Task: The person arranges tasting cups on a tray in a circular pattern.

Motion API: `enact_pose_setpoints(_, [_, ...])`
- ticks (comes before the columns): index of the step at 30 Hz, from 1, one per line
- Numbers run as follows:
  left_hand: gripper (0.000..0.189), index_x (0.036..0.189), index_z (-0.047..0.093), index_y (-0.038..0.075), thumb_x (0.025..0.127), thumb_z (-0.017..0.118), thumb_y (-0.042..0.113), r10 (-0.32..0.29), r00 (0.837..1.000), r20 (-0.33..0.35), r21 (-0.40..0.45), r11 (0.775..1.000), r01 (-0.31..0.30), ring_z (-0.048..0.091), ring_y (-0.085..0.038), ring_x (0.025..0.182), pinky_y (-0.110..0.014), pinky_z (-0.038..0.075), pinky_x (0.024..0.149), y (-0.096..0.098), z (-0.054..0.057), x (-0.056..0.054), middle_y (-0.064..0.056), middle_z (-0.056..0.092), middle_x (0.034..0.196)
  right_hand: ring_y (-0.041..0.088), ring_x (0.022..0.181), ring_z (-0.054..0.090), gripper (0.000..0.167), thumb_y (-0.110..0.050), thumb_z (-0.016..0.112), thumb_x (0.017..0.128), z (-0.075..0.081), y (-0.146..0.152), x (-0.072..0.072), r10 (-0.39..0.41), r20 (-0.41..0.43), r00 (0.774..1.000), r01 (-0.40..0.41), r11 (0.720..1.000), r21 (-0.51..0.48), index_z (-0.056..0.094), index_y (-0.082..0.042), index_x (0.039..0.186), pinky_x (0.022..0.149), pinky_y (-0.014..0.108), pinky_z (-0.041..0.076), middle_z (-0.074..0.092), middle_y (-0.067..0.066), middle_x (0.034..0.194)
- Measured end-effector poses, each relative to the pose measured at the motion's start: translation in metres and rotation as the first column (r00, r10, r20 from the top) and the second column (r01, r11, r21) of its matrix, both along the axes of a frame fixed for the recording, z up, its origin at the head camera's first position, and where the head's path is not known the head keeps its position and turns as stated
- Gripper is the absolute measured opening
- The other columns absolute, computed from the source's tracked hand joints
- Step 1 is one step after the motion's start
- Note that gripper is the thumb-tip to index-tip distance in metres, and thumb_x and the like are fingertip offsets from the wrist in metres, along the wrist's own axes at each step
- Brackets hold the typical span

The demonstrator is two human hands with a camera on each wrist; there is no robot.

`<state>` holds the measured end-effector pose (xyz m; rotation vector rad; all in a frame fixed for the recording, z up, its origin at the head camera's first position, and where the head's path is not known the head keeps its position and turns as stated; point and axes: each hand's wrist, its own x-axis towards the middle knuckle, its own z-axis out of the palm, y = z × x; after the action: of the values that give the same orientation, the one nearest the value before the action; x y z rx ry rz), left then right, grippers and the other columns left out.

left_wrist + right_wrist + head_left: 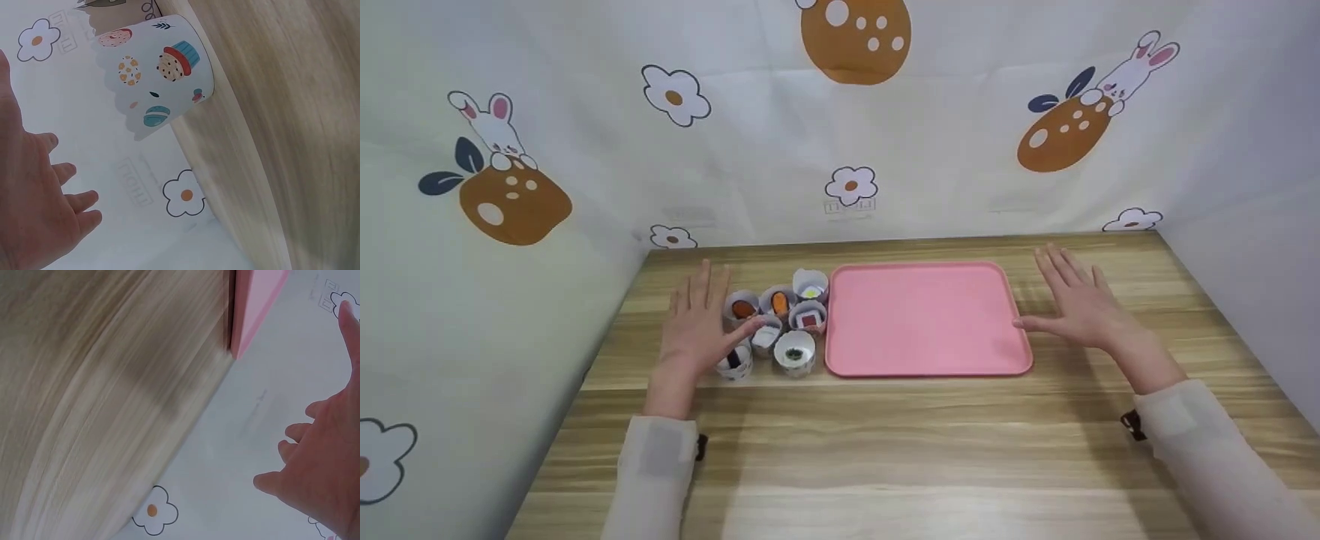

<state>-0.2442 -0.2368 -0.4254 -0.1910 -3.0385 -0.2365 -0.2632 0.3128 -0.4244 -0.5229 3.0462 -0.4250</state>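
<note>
My left hand (694,322) is spread above the left side of the table, its thumb overlapping a group of small paper cups (795,367) in the head view. Different small items lie in the cups, among them an orange piece (779,303), a red square on white (809,320) and something dark green (794,353). A cup with printed cupcakes (152,79) shows close by in the left wrist view. My right hand (1084,307) is also spread and holds nothing. Its thumb tip overlaps the right edge of a pink tray (922,322), which bears nothing.
Everything stands on a wood-grain table (930,450). A pale sheet printed with rabbits and flowers (765,150) rises behind the table and along its sides. The cups crowd against the tray's left edge.
</note>
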Motion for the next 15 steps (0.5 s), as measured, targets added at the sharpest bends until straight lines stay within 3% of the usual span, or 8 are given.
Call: enact_pose_setpoints(15, [0.104,0.161,0.001,0.015,0.089,0.046,0.075,-0.007,1.000,0.016,0.003,1.000,0.007,0.000,-0.048,0.152,-0.058,0.006,0.126,-0.001,-0.001,0.000,-0.019,-0.008,0.167,0.048,0.152,0.003,0.121,-0.067,0.065,0.083,-0.006,-0.011,-0.002,0.026,0.035,0.999,-0.026,1.000,0.012,0.004,0.009,0.156,0.120,0.069,0.007,0.002,0.030,0.164])
